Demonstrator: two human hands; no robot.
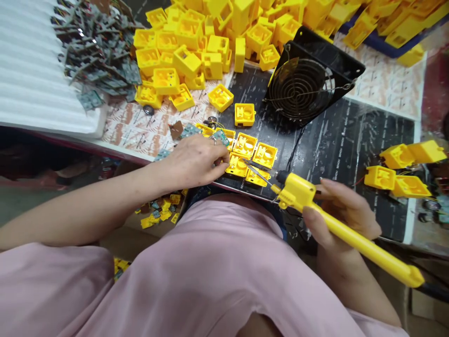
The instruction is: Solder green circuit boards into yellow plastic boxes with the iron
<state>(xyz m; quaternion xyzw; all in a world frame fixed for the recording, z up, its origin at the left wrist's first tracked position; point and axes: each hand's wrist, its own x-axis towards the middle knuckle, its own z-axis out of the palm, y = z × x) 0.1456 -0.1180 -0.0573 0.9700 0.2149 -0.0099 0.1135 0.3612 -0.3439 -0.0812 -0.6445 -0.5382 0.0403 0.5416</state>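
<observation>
My right hand (pixel 340 215) is wrapped round the yellow handle of a soldering gun (pixel 365 241). Its dark tip and thin metal tube point left and meet over a small open yellow plastic case (pixel 237 164) in a cluster of such cases at the table's front edge. My left hand (pixel 198 159), with a ring on it, rests against the left side of this cluster. Its fingers are curled together, and what they hold, if anything, is hidden. Just beyond the fingers lie a small green circuit board (pixel 221 137) and thin wires.
A black fan (pixel 303 82) stands behind the cluster. Yellow cases (pixel 189 42) are heaped at the back, circuit boards (pixel 101 51) at the back left beside white foam (pixel 42 70). Several cases (pixel 396 173) lie at right. A cable (pixel 296 150) runs from the fan.
</observation>
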